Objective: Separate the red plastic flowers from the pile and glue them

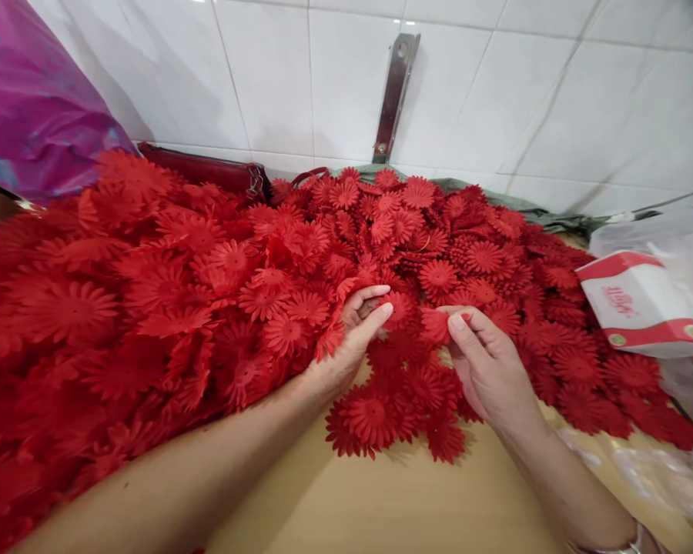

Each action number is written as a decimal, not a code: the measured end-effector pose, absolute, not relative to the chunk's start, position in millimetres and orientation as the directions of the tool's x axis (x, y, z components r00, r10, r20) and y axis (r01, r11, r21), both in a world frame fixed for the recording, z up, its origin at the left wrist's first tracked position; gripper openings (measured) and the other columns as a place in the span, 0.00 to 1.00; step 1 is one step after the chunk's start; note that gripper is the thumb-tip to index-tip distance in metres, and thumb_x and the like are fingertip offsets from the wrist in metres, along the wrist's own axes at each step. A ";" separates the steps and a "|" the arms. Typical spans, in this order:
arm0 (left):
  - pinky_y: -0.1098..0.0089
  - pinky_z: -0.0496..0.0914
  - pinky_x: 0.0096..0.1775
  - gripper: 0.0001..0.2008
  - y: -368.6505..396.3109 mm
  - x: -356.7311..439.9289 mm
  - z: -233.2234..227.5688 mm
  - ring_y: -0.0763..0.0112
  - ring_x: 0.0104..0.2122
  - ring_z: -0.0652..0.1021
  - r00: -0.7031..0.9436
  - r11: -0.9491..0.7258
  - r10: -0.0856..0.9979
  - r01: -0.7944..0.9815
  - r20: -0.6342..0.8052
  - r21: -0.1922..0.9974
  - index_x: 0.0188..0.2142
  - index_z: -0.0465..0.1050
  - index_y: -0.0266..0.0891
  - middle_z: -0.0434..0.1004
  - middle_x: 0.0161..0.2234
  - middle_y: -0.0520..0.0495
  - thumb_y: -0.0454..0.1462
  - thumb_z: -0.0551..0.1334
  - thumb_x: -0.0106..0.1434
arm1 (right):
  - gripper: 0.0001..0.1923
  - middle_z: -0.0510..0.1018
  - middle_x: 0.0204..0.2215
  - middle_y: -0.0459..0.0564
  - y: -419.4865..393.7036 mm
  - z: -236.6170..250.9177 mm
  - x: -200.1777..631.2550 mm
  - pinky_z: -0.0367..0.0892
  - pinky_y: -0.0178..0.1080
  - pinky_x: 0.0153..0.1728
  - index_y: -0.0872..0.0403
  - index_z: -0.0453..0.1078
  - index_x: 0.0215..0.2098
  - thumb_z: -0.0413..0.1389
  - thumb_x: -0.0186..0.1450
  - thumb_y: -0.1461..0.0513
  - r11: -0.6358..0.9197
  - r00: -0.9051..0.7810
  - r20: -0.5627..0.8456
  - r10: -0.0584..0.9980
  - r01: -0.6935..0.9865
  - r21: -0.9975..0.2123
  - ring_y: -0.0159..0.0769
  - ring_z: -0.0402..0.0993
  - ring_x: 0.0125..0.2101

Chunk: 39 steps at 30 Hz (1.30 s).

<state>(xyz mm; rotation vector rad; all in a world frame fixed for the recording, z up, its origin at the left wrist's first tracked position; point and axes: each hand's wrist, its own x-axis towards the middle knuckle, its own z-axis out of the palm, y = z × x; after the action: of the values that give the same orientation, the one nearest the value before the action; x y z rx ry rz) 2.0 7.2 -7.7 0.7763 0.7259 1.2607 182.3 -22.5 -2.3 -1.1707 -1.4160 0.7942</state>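
One red flower cut-out (433, 325) is pinched by the right hand (490, 363) in its thumb and finger. By the left hand (354, 337), fingers curled, a second flower cut-out (400, 311) is touched; whether it is pinched cannot be told. A small pile (375, 415) is seen on the near table (335, 508). Many more are heaped left and right; how many are done cannot be told

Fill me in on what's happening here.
A person is handling red flower-shaped pieces with bare hands. The right hand pinches one piece; the left hand is at another, its hold unclear. A small cluster lies on the tan table, and a large heap spreads behind and left.
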 end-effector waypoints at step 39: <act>0.71 0.74 0.40 0.18 4.7 0.0 -6.7 0.76 0.30 0.77 0.403 0.171 0.915 -0.440 0.024 0.882 0.35 0.78 0.36 0.79 0.31 0.51 0.43 0.78 0.50 | 0.06 0.77 0.40 0.49 -30.3 9.8 174.4 0.70 0.42 0.44 0.48 0.76 0.42 0.63 0.67 0.59 0.447 -0.016 0.530 0.848 0.558 -0.699 0.37 0.74 0.40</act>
<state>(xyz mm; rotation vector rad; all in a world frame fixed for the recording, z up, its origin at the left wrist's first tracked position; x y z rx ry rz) 0.0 4.7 -6.7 0.9660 0.6030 1.0489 174.4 -30.3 9.8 -1.2262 -1.6944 0.3619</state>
